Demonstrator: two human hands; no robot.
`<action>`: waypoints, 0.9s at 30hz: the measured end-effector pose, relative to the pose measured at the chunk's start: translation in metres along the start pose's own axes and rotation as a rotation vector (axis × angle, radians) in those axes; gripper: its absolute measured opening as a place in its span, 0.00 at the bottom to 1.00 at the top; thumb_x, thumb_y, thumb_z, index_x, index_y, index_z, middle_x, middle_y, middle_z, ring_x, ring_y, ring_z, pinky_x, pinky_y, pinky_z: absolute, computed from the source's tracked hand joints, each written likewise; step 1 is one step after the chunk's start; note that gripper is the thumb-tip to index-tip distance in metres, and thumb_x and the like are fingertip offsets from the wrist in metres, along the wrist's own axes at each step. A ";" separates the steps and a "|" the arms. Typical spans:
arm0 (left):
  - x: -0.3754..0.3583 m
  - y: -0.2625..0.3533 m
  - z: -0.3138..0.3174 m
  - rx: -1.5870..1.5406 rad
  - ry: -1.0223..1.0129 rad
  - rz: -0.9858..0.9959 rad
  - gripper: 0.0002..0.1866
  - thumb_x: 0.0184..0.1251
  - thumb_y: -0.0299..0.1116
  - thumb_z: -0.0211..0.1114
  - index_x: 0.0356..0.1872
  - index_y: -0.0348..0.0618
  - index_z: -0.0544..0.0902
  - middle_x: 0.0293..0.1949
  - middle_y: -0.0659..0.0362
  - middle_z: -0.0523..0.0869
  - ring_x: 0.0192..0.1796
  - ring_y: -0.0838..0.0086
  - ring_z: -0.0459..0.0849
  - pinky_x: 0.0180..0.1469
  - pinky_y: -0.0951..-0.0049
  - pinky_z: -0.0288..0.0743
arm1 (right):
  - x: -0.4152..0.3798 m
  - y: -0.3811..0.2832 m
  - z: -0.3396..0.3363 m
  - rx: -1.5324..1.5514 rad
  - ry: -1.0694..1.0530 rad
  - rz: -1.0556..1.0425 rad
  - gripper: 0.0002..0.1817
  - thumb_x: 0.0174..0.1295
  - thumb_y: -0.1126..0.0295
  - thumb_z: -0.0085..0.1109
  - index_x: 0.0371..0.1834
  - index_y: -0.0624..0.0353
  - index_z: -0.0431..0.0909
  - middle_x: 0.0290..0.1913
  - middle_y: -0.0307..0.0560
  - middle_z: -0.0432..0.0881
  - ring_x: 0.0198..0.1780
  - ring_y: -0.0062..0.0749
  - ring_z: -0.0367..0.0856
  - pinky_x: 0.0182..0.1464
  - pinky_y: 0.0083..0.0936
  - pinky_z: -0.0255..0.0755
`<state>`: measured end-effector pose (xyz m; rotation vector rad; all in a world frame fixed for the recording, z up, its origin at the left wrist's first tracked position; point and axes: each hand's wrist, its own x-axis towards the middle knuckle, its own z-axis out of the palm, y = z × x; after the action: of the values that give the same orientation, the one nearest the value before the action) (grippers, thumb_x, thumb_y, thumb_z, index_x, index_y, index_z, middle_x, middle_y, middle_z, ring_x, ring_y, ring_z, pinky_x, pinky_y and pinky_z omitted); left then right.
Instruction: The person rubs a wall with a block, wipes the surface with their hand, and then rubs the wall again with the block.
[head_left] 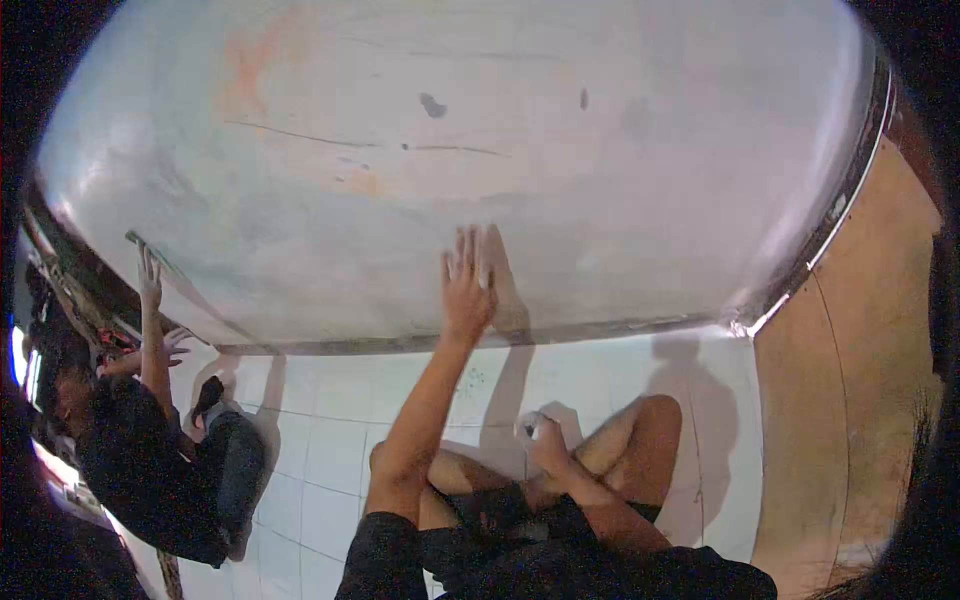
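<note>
My left hand lies with fingers stretched out and apart against the lower middle of a large curved panel. The panel is pale grey and looks like vehicle bodywork, with dark scratches, dark spots and a faint orange patch. Nothing shows in the left hand. Over my crossed legs, my right hand is closed around a small whitish, rounded thing with a dark spot. Its kind is not clear, and the fingers partly hide it.
On the left another person in dark clothes sits by the panel, one hand raised to it near a thin dark strip. White floor tiles lie beneath us. A brown board-like surface borders the right side.
</note>
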<state>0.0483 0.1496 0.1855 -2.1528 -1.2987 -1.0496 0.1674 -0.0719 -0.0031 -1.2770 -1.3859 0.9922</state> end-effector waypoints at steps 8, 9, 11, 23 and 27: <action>0.137 0.021 -0.091 -0.061 0.293 -0.018 0.30 0.75 0.40 0.45 0.75 0.43 0.55 0.76 0.53 0.55 0.79 0.59 0.49 0.74 0.41 0.31 | 0.016 -0.009 -0.017 -0.052 0.131 0.139 0.06 0.57 0.73 0.61 0.33 0.66 0.79 0.27 0.47 0.82 0.30 0.28 0.81 0.32 0.28 0.72; 0.150 0.021 -0.098 -0.089 0.321 -0.029 0.30 0.76 0.42 0.43 0.75 0.42 0.55 0.77 0.52 0.54 0.79 0.58 0.48 0.75 0.42 0.28 | 0.021 0.005 -0.011 0.012 0.165 0.038 0.06 0.57 0.74 0.61 0.34 0.66 0.78 0.27 0.47 0.82 0.30 0.27 0.80 0.32 0.28 0.71; 0.151 0.022 -0.098 -0.134 0.369 -0.038 0.31 0.77 0.43 0.43 0.75 0.42 0.54 0.77 0.51 0.53 0.79 0.56 0.48 0.75 0.43 0.29 | 0.022 0.019 -0.009 -0.081 0.189 0.072 0.06 0.57 0.74 0.61 0.34 0.66 0.78 0.28 0.46 0.82 0.30 0.28 0.80 0.33 0.28 0.71; 0.071 0.014 -0.058 0.226 0.170 -0.090 0.31 0.71 0.35 0.49 0.74 0.43 0.59 0.76 0.56 0.57 0.78 0.64 0.52 0.75 0.44 0.37 | 0.023 0.063 0.004 -0.237 0.257 0.087 0.07 0.55 0.72 0.62 0.28 0.66 0.79 0.24 0.46 0.79 0.28 0.26 0.77 0.34 0.29 0.71; 0.116 0.031 -0.088 -0.084 0.442 -0.263 0.30 0.71 0.35 0.49 0.73 0.39 0.60 0.76 0.53 0.57 0.78 0.61 0.53 0.74 0.43 0.38 | 0.024 0.019 -0.003 -0.111 0.238 0.178 0.07 0.54 0.72 0.61 0.30 0.65 0.80 0.26 0.48 0.80 0.30 0.28 0.78 0.37 0.28 0.71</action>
<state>0.0738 0.1407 0.3320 -1.6928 -1.3555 -1.6016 0.1745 -0.0458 -0.0180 -1.5691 -1.1725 0.8575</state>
